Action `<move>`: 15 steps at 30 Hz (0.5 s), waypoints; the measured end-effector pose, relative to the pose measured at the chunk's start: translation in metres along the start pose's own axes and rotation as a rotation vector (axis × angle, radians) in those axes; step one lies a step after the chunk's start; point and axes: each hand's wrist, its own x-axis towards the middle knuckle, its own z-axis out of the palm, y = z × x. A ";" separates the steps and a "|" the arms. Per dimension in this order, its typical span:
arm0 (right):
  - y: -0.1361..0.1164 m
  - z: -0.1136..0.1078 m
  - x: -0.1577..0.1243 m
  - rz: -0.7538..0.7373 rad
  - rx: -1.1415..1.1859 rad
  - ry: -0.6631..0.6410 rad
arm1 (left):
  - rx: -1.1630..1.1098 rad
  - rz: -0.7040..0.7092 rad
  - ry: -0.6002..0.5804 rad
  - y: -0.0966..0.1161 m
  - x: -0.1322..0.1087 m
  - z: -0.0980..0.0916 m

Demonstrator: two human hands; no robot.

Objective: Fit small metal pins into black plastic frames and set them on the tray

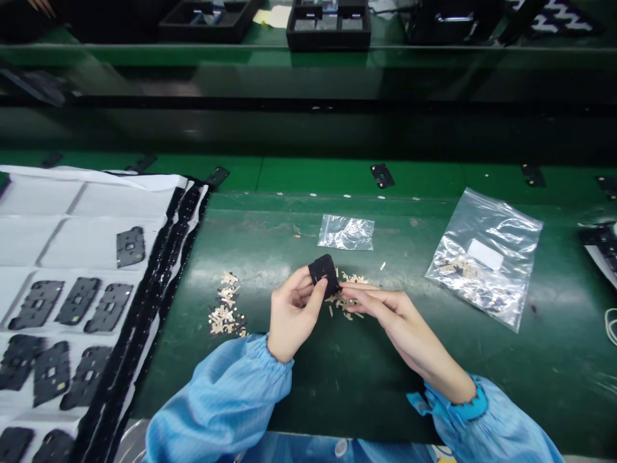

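Observation:
My left hand (292, 313) grips a small black plate (322, 275) with a cut-out, holding it upright between thumb and fingers. My right hand (380, 315) reaches in from the right, its fingertips at the plate's lower edge. Whether those fingers pinch anything is hidden. Just below the hands lies a loose scatter of small tan pieces (348, 297). A second heap of the same pieces (225, 305) sits left of my left hand. Both heaps rest on the green workbench mat (231, 257).
A small clear plastic bag (346, 233) lies ahead, and a larger one (484, 257) with tan pieces inside lies right. On the left, a white sheet (72, 218) carries rows of black plates. Several black plates (382, 175) lie along the bench's far side.

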 end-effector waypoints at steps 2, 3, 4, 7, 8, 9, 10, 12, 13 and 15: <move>0.000 0.000 0.000 -0.001 -0.007 -0.001 | -0.003 0.001 -0.005 0.000 0.000 0.000; 0.000 0.000 0.000 -0.004 -0.008 -0.001 | -0.006 0.002 -0.007 -0.001 0.000 0.000; 0.000 0.000 0.000 -0.007 -0.006 -0.002 | -0.008 0.004 -0.009 -0.001 0.000 0.000; 0.000 0.000 0.001 0.005 0.036 -0.013 | -0.011 0.002 -0.009 -0.001 -0.001 0.000; 0.000 -0.001 0.001 0.017 0.061 -0.019 | -0.009 0.001 -0.008 -0.001 -0.001 0.000; 0.000 -0.001 0.001 0.029 0.088 -0.026 | -0.006 -0.001 -0.008 -0.001 -0.001 0.000; 0.000 -0.002 0.002 0.042 0.115 -0.031 | -0.004 -0.003 -0.008 -0.001 -0.001 0.000; 0.000 -0.003 0.002 0.063 0.161 -0.037 | -0.001 -0.007 -0.009 -0.002 0.000 -0.001; -0.001 -0.003 0.002 0.073 0.181 -0.039 | -0.001 -0.009 -0.011 -0.002 0.000 -0.001; 0.000 -0.004 0.002 0.087 0.217 -0.044 | -0.005 -0.007 -0.014 -0.001 0.000 -0.001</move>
